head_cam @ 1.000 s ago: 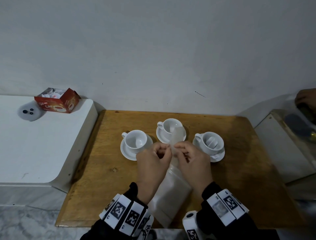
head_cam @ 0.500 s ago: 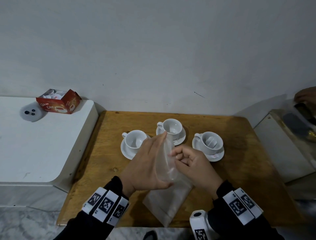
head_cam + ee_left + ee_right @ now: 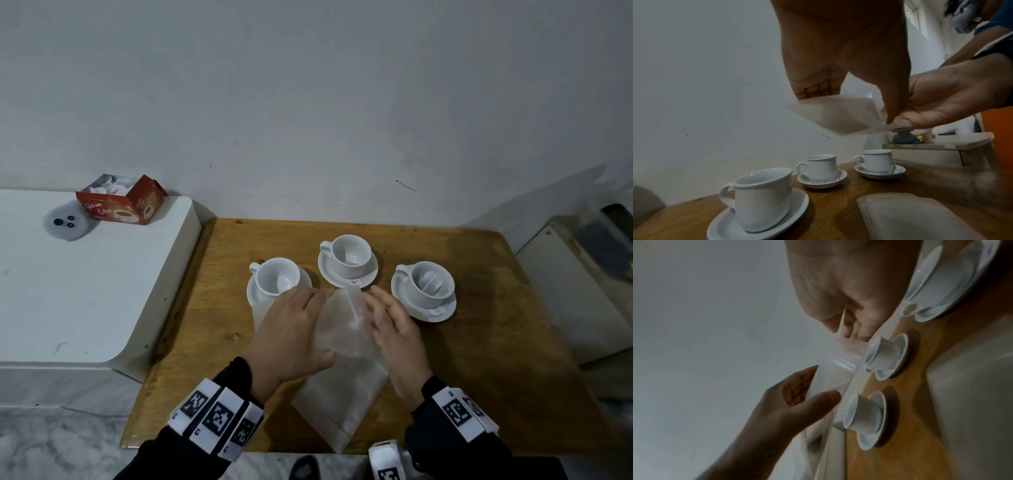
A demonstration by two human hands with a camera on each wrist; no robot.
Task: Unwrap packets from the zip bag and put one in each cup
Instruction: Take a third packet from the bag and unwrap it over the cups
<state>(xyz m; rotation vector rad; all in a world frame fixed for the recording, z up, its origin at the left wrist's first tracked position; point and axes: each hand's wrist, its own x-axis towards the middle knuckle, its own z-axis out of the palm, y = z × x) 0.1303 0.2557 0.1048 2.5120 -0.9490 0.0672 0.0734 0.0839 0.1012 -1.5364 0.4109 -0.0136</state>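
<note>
Three white cups on saucers stand on the wooden table [image 3: 479,377]: the left cup [image 3: 275,281], the middle cup [image 3: 351,255] and the right cup [image 3: 430,286]. A tea bag shows in the right cup, and paper tags lie on the middle and right saucers. My left hand [image 3: 291,332] grips a small translucent bag [image 3: 342,325] between thumb and fingers, just above the table. My right hand [image 3: 394,329] lays straight fingers against that bag's right side; its thumb is hidden. A larger frosted zip bag [image 3: 342,407] lies flat beneath both hands.
A pale translucent wrapper [image 3: 263,315] lies by the left saucer. A red tea box [image 3: 120,205] and a small round white device [image 3: 65,224] sit on the white counter at left. A low unit [image 3: 565,274] stands at right. Another person's arm [image 3: 992,32] is beyond it.
Both hands pinched the small bag's top a second ago. My left hand then took hold of its side, and my right fingers uncurled and now lie straight against it.
</note>
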